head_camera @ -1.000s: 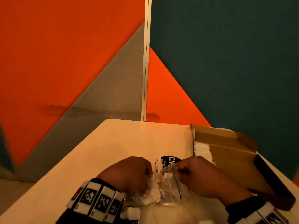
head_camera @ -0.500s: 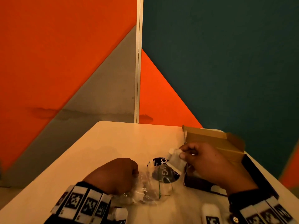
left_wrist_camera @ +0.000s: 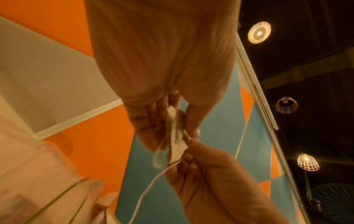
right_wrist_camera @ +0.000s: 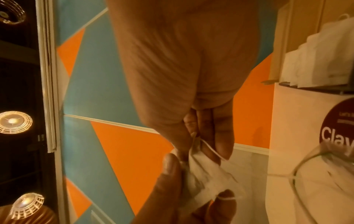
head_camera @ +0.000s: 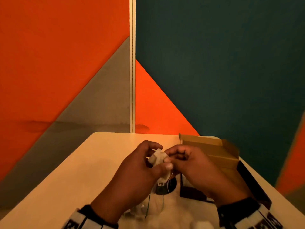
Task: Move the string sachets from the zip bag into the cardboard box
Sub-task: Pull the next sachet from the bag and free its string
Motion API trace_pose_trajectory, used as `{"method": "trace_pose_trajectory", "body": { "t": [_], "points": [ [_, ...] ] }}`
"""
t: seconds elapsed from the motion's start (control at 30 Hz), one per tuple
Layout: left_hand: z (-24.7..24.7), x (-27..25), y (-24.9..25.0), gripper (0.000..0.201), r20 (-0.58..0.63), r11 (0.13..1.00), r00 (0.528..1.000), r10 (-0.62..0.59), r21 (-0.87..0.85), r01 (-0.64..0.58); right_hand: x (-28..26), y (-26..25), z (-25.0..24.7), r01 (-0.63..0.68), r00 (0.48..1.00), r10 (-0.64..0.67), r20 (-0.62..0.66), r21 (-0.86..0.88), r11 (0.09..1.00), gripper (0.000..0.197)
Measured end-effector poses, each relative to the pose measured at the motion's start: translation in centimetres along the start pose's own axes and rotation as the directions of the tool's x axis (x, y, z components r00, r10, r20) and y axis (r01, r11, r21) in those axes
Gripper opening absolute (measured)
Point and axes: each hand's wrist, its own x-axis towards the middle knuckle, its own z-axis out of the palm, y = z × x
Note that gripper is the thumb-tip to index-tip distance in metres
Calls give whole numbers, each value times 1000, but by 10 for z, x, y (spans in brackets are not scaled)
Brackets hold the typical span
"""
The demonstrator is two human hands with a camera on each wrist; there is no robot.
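Both hands hold one white string sachet (head_camera: pixel 156 158) above the table, left of the cardboard box (head_camera: pixel 214 151). My left hand (head_camera: pixel 165 156) pinches the sachet (left_wrist_camera: pixel 175 130) between thumb and fingers. My right hand (head_camera: pixel 174 157) pinches its upper edge and string (right_wrist_camera: pixel 208 149); the sachet (right_wrist_camera: pixel 206 174) hangs crumpled below it. A thin white string (left_wrist_camera: pixel 153 181) trails down from it. The clear zip bag (head_camera: pixel 145 210) lies on the table under my wrists. Several white sachets (right_wrist_camera: pixel 316 60) stand in the box.
The box's dark front flap (head_camera: pixel 250 182) lies open towards me at the right. A round dark sticker (head_camera: pixel 163 189) sits on the pale table (head_camera: pixel 99 162) below my hands. Orange, grey and teal wall panels stand just behind the table.
My left hand let go of the zip bag and rose to the sachet. My right hand brought the sachet back from the box side, so both hands now hold it.
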Motion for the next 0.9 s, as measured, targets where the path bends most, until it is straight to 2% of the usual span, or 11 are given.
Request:
{"method": "trace_pose_trajectory", "body": {
  "t": [0.1,0.23,0.37,0.6,0.8,0.9],
  "points": [
    [-3,4,-4,16,-45,990,997,-60,-127,53,-1,-3,1,-13,1000,12,16,60,998,15],
    [-10,7,-6,12,-64,958,993,-104,-274,83,-2,-3,-5,-9,999,1,36,206,979,37],
    [-10,8,-10,10,-73,930,989,-130,-354,96,-1,-4,-8,10,1000,-15,16,246,969,41],
    [-11,12,-13,12,-79,905,986,-147,-412,102,-6,-8,-6,-7,999,2,36,156,988,29],
    [-9,10,-13,19,-36,917,992,-122,-387,99,0,-5,4,23,996,-23,-88,-1,1000,9],
    [-8,9,-9,24,2,923,994,-108,-372,101,-2,-6,1,-11,997,10,-77,-9,1000,3]
  ]
}}
